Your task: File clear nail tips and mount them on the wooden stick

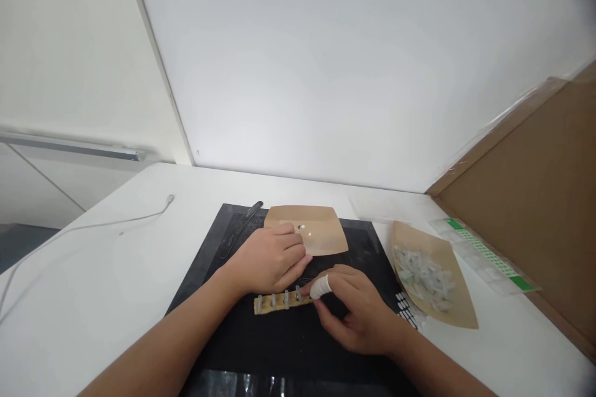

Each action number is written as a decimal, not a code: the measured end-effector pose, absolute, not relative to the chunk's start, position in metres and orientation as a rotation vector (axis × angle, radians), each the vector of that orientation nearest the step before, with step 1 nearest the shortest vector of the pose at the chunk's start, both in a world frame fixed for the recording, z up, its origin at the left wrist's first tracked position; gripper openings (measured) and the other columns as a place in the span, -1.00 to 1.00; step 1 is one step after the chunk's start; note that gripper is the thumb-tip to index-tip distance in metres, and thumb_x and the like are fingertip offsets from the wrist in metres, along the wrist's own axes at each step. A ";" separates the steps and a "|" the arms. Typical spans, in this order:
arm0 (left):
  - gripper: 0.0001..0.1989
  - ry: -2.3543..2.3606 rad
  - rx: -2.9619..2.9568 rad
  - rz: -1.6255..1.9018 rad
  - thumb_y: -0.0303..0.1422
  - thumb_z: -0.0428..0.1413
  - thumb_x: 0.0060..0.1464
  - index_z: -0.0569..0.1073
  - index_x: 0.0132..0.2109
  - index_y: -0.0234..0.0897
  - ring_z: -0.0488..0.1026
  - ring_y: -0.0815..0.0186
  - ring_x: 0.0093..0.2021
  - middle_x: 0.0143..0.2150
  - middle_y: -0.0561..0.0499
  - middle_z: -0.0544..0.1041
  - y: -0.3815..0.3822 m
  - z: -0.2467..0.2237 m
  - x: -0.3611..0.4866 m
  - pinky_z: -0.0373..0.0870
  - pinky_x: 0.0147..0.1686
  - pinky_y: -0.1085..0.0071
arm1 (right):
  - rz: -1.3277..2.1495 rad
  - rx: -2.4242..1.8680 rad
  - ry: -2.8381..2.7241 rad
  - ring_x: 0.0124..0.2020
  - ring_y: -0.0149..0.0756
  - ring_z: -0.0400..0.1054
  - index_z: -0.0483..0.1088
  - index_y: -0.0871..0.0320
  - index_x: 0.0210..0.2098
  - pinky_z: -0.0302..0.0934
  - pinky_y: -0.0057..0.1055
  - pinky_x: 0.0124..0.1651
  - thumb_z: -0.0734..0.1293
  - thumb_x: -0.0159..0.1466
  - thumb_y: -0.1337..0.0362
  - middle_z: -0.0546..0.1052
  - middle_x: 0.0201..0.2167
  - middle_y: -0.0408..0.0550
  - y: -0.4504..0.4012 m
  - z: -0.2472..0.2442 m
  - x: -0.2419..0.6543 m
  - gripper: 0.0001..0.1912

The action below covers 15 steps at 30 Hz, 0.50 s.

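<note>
My left hand reaches over the near edge of a brown paper tray, its fingers bent together near a few tiny white and dark bits; what its fingertips hold is hidden. A yellowish strip with several upright greyish clear pieces lies on the black mat, below that hand. My right hand, with a white wrap round one finger, pinches the right end of the strip. That end is partly covered by its fingers.
On the right lie a brown tray of clear pieces, small white pieces and a green-edged plastic sheet. A black file-like tool rests at the mat's upper left. A white cable crosses the left of the table.
</note>
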<state>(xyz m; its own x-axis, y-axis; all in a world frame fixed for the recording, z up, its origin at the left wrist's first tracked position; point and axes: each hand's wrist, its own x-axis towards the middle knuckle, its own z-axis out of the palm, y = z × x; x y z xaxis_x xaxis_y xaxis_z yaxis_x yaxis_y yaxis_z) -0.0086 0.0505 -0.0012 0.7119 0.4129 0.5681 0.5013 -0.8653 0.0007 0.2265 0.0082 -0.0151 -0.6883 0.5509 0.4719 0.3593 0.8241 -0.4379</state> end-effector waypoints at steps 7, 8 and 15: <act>-0.67 -0.755 -2.743 -0.876 -0.37 -0.02 0.39 0.46 -0.36 -0.31 0.41 0.23 -0.37 -0.42 -0.05 0.50 0.051 -0.003 -0.009 0.39 -0.30 0.28 | 0.268 -0.634 -2.459 -0.36 -0.30 0.50 0.39 0.09 -0.17 0.33 -0.37 -0.21 0.34 0.32 0.41 0.59 -0.39 -0.09 0.009 -0.021 0.224 -0.88; -0.67 -0.755 -2.741 -0.880 -0.38 -0.02 0.39 0.46 -0.37 -0.31 0.40 0.23 -0.37 -0.42 -0.05 0.50 0.051 -0.003 -0.009 0.40 -0.29 0.27 | 0.252 -0.634 -2.467 -0.38 -0.30 0.49 0.39 0.09 -0.17 0.32 -0.37 -0.22 0.34 0.33 0.40 0.59 -0.41 -0.10 0.009 -0.023 0.224 -0.89; -0.65 -0.762 -2.740 -0.915 -0.37 -0.02 0.39 0.47 -0.38 -0.30 0.38 0.23 -0.37 -0.46 -0.04 0.49 0.051 -0.003 -0.008 0.46 -0.20 0.25 | 0.169 -0.533 -2.540 -0.32 -0.32 0.50 0.37 0.10 -0.27 0.27 -0.36 -0.23 0.31 0.39 0.38 0.61 -0.36 -0.07 0.010 -0.026 0.222 -0.91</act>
<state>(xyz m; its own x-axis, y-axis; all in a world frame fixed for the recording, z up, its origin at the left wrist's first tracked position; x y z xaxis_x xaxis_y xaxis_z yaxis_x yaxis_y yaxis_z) -0.0081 0.0507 -0.0030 0.6841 0.4179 0.5978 0.5120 -0.8589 0.0145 0.2217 0.0102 -0.0264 -0.7794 0.4052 0.4778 0.3382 0.9141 -0.2235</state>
